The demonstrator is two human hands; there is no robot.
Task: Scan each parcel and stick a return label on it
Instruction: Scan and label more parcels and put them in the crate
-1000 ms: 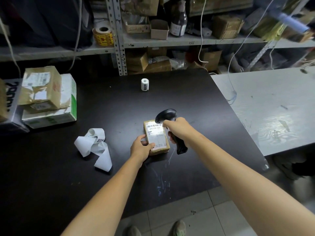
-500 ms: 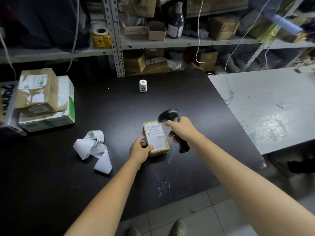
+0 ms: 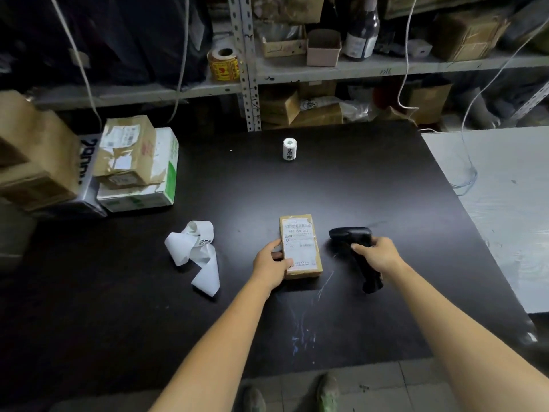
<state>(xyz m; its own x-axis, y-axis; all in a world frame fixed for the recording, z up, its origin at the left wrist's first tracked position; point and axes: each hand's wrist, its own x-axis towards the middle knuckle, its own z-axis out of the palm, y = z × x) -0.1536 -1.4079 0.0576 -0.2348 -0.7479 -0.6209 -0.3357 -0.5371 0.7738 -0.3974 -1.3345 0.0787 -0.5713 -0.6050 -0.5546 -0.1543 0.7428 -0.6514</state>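
A small brown parcel (image 3: pixel 300 245) with a white shipping label on top lies flat on the black table (image 3: pixel 371 188). My left hand (image 3: pixel 271 264) grips its near left corner, thumb on the label. To the right of the parcel my right hand (image 3: pixel 378 255) holds a black barcode scanner (image 3: pixel 355 251) by its handle, apart from the parcel, low over the table. A small white roll of labels (image 3: pixel 289 149) stands upright at the back of the table. A loose curl of white label backing strip (image 3: pixel 196 254) lies left of the parcel.
Stacked cardboard and white boxes (image 3: pixel 130 165) crowd the table's left end. A pale table (image 3: pixel 505 197) with a thin cable adjoins on the right. Metal shelving (image 3: pixel 326 72) behind holds a yellow sticker roll (image 3: pixel 224 65), cartons and a bottle. My shoes show by the near edge.
My right hand has drawn the scanner from above the parcel's far end to its right side and lowered it. My left hand stays on the parcel.
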